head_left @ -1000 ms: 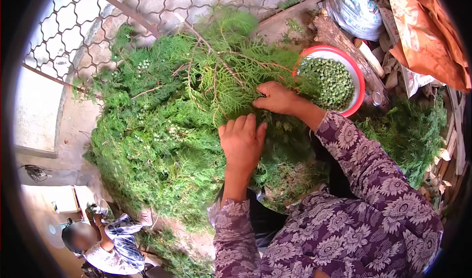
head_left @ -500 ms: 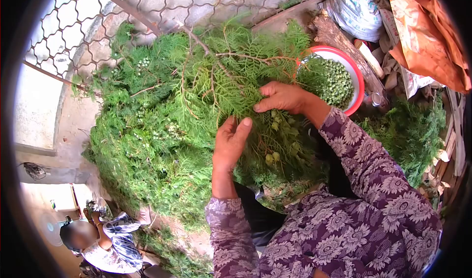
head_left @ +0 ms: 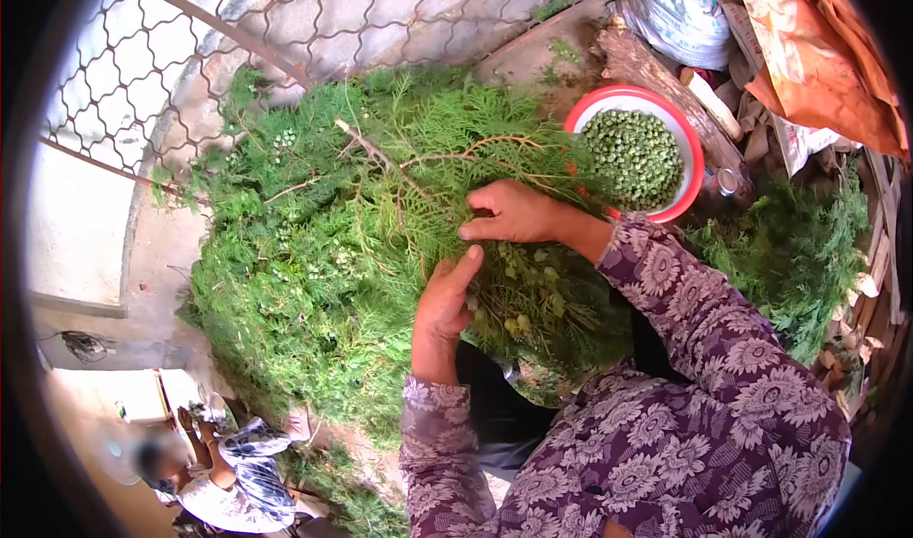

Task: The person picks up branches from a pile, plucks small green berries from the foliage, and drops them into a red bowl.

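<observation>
A leafy green conifer branch (head_left: 433, 162) with a bare cut woody stem lies across the top of a big heap of similar greenery. My left hand (head_left: 445, 305) is closed on its lower foliage, thumb up, fingertips partly hidden. Just above and to the right, my right hand (head_left: 518, 213) has thumb and fingers closed in a pinch on the same branch; any small thing between them is hidden. Under my hands hang darker sprigs with pale green cones (head_left: 518, 324). To the right, a red-rimmed white basin (head_left: 696, 157) holds many small green cones (head_left: 632, 160).
A wire mesh fence (head_left: 380, 15) runs along the top. Beside the basin lie a log (head_left: 661, 77), a white sack (head_left: 680, 15) and orange sheeting (head_left: 818, 43). More cut greenery (head_left: 785, 262) lies at right. Another person (head_left: 223, 471) sits at lower left.
The branch has dropped lower and toward me, uncovering more of the basin. My right hand has shifted left and down; my left hand has moved slightly lower. The view has shifted a little.
</observation>
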